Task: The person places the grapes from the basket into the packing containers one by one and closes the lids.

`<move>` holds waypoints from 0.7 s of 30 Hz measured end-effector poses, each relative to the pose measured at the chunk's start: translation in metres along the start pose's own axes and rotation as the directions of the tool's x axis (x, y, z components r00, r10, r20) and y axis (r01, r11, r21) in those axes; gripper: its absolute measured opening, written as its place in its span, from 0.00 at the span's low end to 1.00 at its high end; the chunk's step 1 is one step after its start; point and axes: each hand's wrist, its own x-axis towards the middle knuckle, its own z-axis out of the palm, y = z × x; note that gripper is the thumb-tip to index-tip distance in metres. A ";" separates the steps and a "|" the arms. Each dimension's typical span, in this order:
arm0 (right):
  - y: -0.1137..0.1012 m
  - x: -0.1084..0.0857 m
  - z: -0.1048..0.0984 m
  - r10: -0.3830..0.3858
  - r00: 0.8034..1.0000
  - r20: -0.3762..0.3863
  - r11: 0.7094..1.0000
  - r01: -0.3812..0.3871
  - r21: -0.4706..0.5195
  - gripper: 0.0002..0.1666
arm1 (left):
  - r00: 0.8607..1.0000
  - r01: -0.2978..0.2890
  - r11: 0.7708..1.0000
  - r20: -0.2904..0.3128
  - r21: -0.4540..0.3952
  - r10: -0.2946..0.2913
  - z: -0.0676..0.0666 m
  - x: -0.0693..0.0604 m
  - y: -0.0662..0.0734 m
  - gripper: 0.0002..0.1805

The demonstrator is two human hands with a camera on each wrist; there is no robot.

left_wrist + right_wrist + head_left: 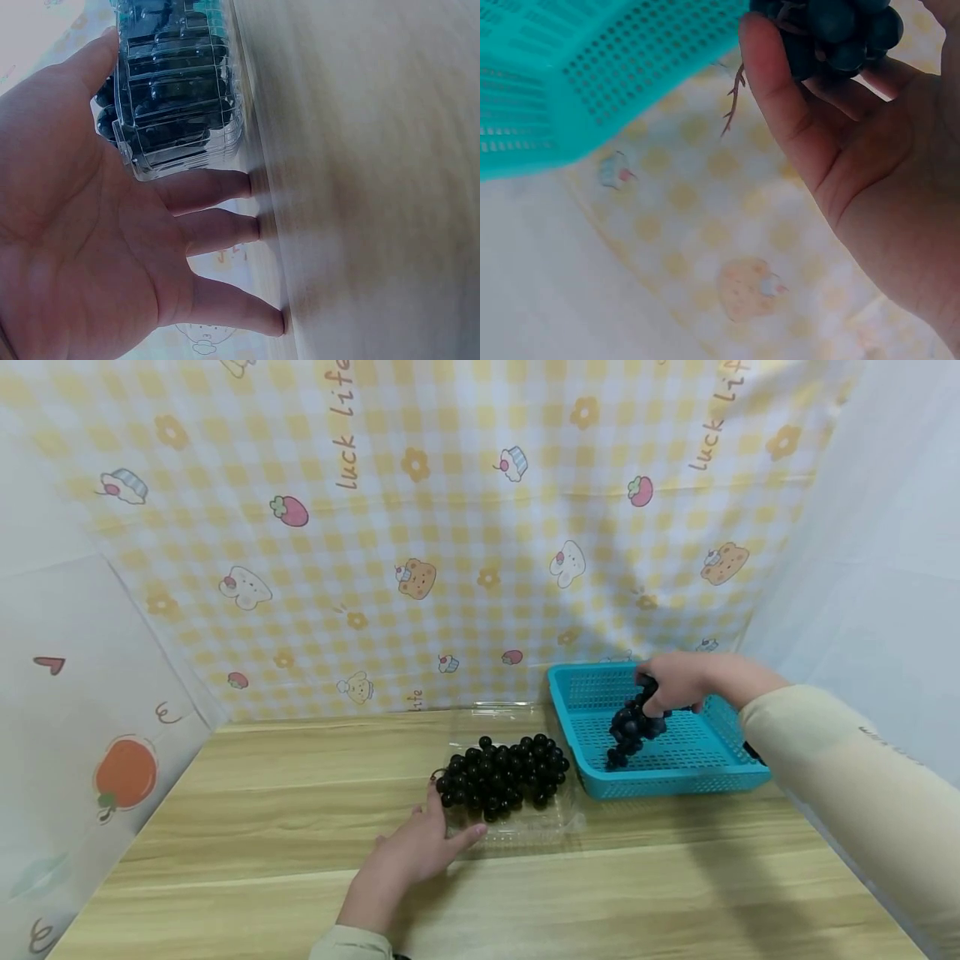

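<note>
The right hand [675, 683] holds a bunch of dark grapes [632, 725] over the turquoise basket [667, 783], its lower tip down near the basket's floor. In the right wrist view the fingers curl round the grapes [831, 34], and a bare stem pokes out beside them. Dark grapes [502, 775] fill a clear plastic box [517, 837] left of the basket. At that box's front left corner is the left hand [420, 847]; in the left wrist view its fingers are spread, the thumb beside the box [180, 157] and other fingertips at the tabletop.
The wooden table [285, 827] extends left and in front of the box. Behind it hangs a yellow checked cloth [465, 527], with white cloth at both sides. The basket stands at the back right, near the table's right edge.
</note>
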 end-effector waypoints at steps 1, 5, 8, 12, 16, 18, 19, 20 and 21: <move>-0.002 -0.003 -0.004 -0.002 1.000 -0.005 1.000 0.002 -0.007 0.41 | 1.000 -0.001 1.000 -0.001 0.000 0.001 0.000 0.000 0.000 0.71; -0.013 -0.015 -0.022 -0.008 1.000 -0.027 0.999 0.007 -0.033 0.41 | 1.000 -0.007 1.000 -0.002 0.000 0.007 0.000 0.001 0.002 0.71; -0.023 -0.025 -0.035 -0.008 1.000 -0.025 0.999 0.007 -0.053 0.39 | 1.000 -0.008 1.000 -0.001 -0.010 0.008 0.000 0.001 0.001 0.71; -0.037 -0.035 -0.048 -0.006 1.000 -0.018 0.996 0.004 -0.088 0.37 | 1.000 -0.007 1.000 0.002 -0.011 0.007 0.000 0.001 0.000 0.72; -0.050 -0.046 -0.058 0.009 1.000 -0.013 0.993 -0.011 -0.121 0.38 | 1.000 -0.008 1.000 0.004 -0.004 0.008 0.000 0.000 -0.001 0.72; -0.056 -0.052 -0.062 0.020 1.000 -0.011 0.990 -0.021 -0.138 0.38 | 1.000 -0.011 1.000 0.004 -0.006 0.011 0.000 0.000 -0.001 0.71; -0.059 -0.055 -0.064 0.024 1.000 -0.013 0.989 -0.026 -0.146 0.38 | 1.000 -0.012 1.000 0.003 -0.007 0.012 0.000 0.001 -0.001 0.71; -0.063 -0.057 -0.066 0.026 1.000 -0.014 0.988 -0.028 -0.153 0.38 | 1.000 -0.013 1.000 0.002 -0.009 0.013 0.000 0.001 -0.001 0.71; -0.066 -0.060 -0.067 0.023 1.000 -0.017 0.987 -0.026 -0.160 0.38 | 1.000 -0.015 1.000 0.002 -0.010 0.015 0.000 0.001 0.000 0.71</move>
